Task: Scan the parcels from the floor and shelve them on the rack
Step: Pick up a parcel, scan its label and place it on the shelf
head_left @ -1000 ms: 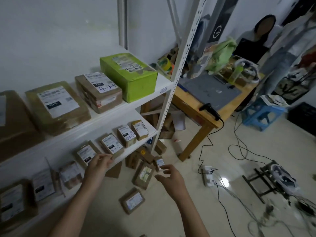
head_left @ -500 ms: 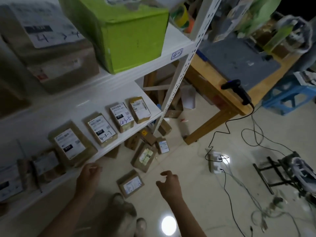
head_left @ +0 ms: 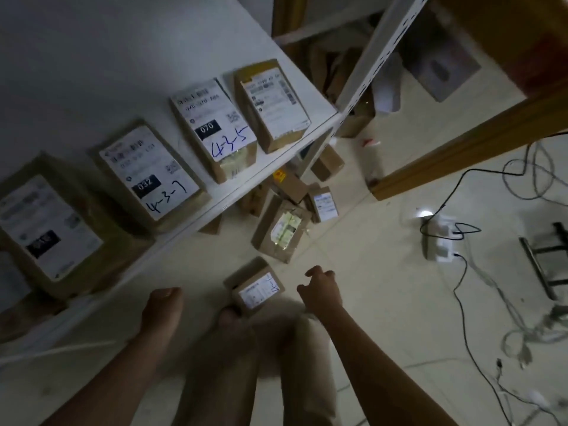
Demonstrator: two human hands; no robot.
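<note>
A small brown parcel (head_left: 256, 287) with a white label lies on the floor just in front of my knees. My right hand (head_left: 321, 285) hovers right beside it, fingers loosely curled, holding nothing. My left hand (head_left: 163, 305) hangs near the rack's front edge, fingers curled under and empty. Further off on the floor lie a larger parcel (head_left: 281, 230) with a pale label and a small labelled one (head_left: 322, 202), with more boxes behind. On the white rack shelf (head_left: 270, 167) stand several labelled parcels, among them "4-3-7" (head_left: 150, 176) and "4-3-5" (head_left: 215, 127).
A white rack post (head_left: 378, 47) rises at the shelf's right corner. A wooden table leg (head_left: 467, 142) slants across the right. A white power strip (head_left: 439, 239) and tangled cables (head_left: 461, 302) lie on the tiled floor to the right. My legs fill the bottom centre.
My view has dropped and closed in on the floor. Both hands have lowered from the shelf; the right hand now sits beside the nearest floor parcel.
</note>
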